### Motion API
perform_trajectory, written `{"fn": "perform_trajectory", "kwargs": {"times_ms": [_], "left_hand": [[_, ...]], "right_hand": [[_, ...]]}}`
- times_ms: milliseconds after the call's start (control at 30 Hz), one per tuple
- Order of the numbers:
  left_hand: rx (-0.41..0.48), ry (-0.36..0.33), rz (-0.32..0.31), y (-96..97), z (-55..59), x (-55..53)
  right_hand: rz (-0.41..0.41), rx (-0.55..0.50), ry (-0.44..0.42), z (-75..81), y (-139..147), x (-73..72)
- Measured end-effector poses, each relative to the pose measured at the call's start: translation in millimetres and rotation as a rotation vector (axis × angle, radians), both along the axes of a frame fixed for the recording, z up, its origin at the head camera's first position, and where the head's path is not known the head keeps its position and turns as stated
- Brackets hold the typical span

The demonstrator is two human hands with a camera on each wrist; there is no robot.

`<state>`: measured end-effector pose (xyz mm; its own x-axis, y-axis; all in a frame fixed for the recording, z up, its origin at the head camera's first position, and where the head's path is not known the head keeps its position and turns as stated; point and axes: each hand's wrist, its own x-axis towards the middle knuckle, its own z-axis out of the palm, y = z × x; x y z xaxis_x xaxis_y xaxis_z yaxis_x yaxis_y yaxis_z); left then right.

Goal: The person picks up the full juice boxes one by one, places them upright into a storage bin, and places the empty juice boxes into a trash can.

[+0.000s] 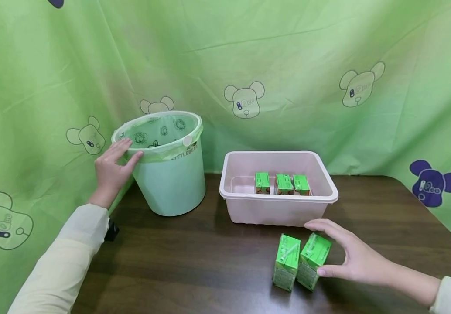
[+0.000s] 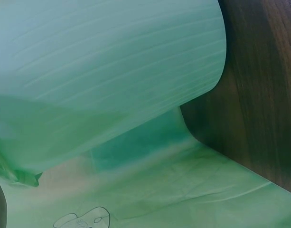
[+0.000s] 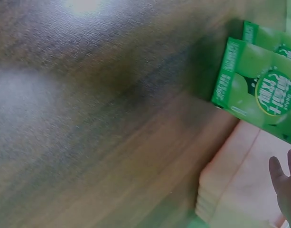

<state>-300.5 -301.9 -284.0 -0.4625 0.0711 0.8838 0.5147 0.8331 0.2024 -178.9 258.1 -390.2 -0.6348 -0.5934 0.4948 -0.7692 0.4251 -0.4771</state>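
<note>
My left hand [image 1: 113,168] rests on the near left rim of a mint-green trash bin [image 1: 170,183], fingers and thumb fairly straight against it. A light green bag with printed drawings lines the bin. My right hand [image 1: 351,255] is spread beside two green drink cartons standing on the table. Its thumb is close to the right carton [image 1: 313,259], its fingers reach behind it, and whether they touch cannot be told. The left carton [image 1: 287,261] stands beside the right one. In the right wrist view, a carton's printed side [image 3: 259,90] shows, with part of my right hand [image 3: 288,190] below.
A pale pink plastic basket [image 1: 276,211] stands behind the cartons, with three more green cartons [image 1: 284,184] inside. Dark wood tabletop [image 1: 194,266] lies underneath. Green curtain [image 1: 288,52] with bear prints hangs behind and at both sides. A small black object [image 1: 111,230] lies near the left sleeve.
</note>
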Motion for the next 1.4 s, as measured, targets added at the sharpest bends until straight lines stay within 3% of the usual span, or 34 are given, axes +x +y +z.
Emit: {"fn": "perform_trajectory", "kwargs": {"times_ms": [467,700,933,1167,1400], "left_hand": [[0.002,-0.005,-0.003,0.9,-0.8,0.8],[0.002,0.002,0.001,0.9,-1.3,0.4],[0.004,0.015,-0.002,0.3,-1.4,-0.9],[0.006,0.017,-0.003,0.4,-2.1,-0.6],[0.011,0.016,-0.012,-0.3,-2.2,-1.7]], "right_hand": [[-0.038,0.024,0.026,-9.2,-3.9,4.0],[-0.086,0.028,-0.002,-13.5,-2.9,5.3],[-0.069,0.012,0.004,-13.5,-2.1,4.3],[-0.087,0.005,-0.015,-0.3,0.2,2.2],[-0.106,0.032,0.055,27.9,3.5,-2.8]]}}
